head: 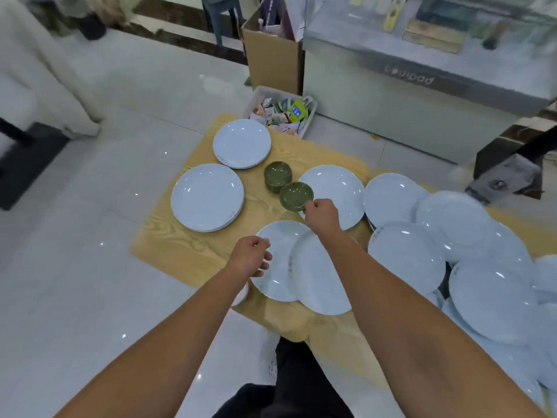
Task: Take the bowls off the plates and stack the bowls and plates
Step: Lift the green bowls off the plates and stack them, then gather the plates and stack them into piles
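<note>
The right hand [321, 214] pinches a bowl [297, 196] by its rim, just beside the bowl stack [278, 176]. The left hand [251, 257] curls at a plate [280, 267] edge, grip unclear. Landed off-centre, the bowl could topple the stack.

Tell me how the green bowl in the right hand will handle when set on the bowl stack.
The green bowl looks glossy and rigid, so it is probably slick and chippable. The right hand pinches only its rim, so it may tilt. It likely nests into the similar bowl stack.
</note>
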